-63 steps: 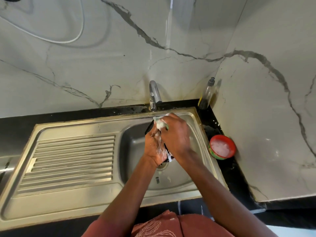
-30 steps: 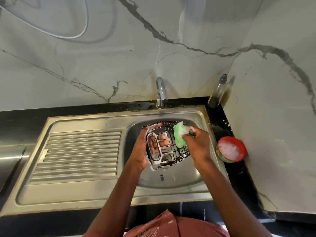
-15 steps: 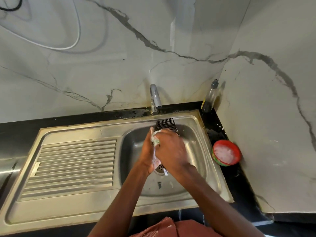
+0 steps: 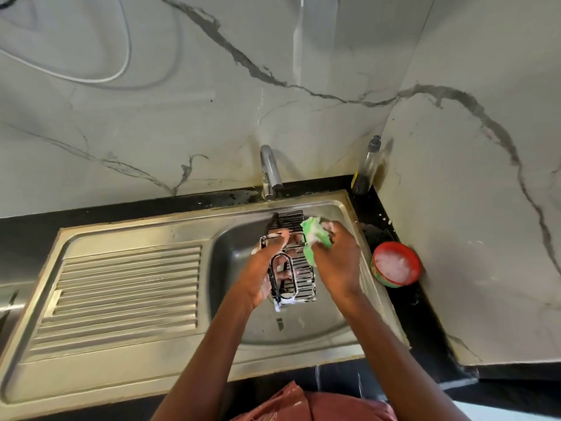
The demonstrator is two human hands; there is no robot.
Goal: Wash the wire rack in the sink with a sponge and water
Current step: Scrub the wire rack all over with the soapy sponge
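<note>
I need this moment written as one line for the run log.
phase: scrubbing | left hand: holds wire rack over sink | right hand: grips green sponge against rack | tap: no water visible

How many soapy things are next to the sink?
2: a clear soap bottle stands in the back corner, and a red tub of white soap sits on the counter right of the sink. None look hidden.

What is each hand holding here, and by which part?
The left hand grips the wire rack by its left side, over the sink. The right hand grips the green sponge by its right end.
</note>
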